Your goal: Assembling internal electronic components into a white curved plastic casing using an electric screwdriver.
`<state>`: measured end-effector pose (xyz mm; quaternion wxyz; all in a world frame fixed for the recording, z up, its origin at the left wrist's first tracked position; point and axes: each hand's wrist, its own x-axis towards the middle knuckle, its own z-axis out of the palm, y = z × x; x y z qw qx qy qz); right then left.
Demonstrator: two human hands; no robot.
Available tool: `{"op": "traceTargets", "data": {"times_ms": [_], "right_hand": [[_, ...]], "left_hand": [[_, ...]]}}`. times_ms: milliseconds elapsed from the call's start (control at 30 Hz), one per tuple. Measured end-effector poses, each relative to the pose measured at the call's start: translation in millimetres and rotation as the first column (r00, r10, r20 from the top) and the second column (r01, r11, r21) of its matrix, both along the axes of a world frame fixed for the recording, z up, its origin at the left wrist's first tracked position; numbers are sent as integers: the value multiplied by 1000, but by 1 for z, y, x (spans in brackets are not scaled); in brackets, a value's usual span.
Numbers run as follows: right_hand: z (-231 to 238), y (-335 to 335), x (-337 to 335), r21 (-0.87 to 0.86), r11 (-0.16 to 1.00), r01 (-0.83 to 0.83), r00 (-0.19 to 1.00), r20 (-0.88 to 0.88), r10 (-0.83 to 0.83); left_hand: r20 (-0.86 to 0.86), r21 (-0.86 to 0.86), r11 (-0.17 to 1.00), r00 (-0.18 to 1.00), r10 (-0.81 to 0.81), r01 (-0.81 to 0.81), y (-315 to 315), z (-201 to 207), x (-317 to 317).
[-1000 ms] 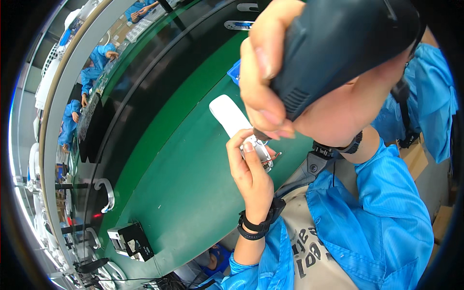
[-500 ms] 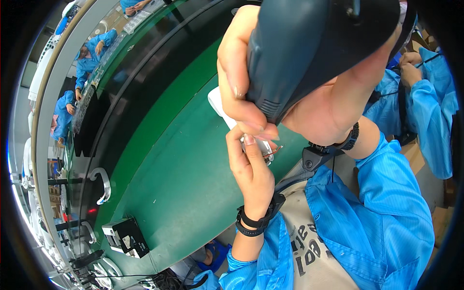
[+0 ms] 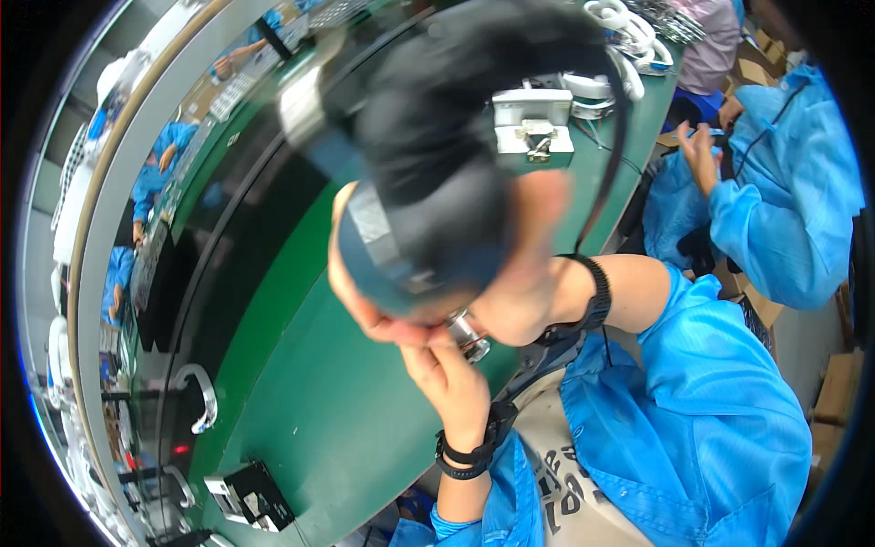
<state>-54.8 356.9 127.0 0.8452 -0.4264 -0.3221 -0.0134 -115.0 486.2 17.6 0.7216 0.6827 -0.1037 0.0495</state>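
Observation:
My right hand [image 3: 533,296] is wrapped round a dark blue and black power tool [image 3: 437,228], which is smeared by motion and fills the upper middle of the view. The tool's working end is hidden behind my fingers. Just below it, the fingers of my left hand [image 3: 456,387] are pinched on a small silvery metal part [image 3: 469,339] with a bit of red on it. Both hands meet at this part above the green table [image 3: 365,419]. Most of the part is covered by my fingers and the tool.
At the back stands a white fixture [image 3: 533,108] with a metal piece, beside white curved parts [image 3: 629,36]. A white hook-shaped piece [image 3: 208,401] and a black-and-white box [image 3: 255,497] lie to the left. A co-worker in blue [image 3: 775,191] sits at right, near cardboard boxes [image 3: 838,387].
The power tool and my right hand have shifted left and down, closer to my left hand. The view has turned, bringing the white fixture at the back into sight.

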Motion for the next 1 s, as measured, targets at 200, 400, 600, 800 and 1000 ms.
{"op": "traceTargets", "data": {"times_ms": [200, 400, 600, 800, 1000], "right_hand": [[17, -54, -26, -5, 981, 196, 963, 190, -192], [-8, -173, 3, -93, 664, 742, 670, 105, -735], [-74, -203, 45, -131, 642, 755, 654, 75, -753], [-100, -208, 64, -270, 556, 786, 591, 65, -804], [-104, -213, 70, -236, 625, 744, 652, 57, -756]], "left_hand": [[-96, -44, 992, 988, -120, 116, -16, 35, -7], [-86, -18, 997, 993, -80, 79, -7, 40, -16], [-73, -56, 996, 995, -66, 62, -9, 16, 0], [-94, -31, 999, 995, -25, 22, -13, 9, 8], [-103, -28, 999, 994, -45, 43, -17, 9, 12]]}}
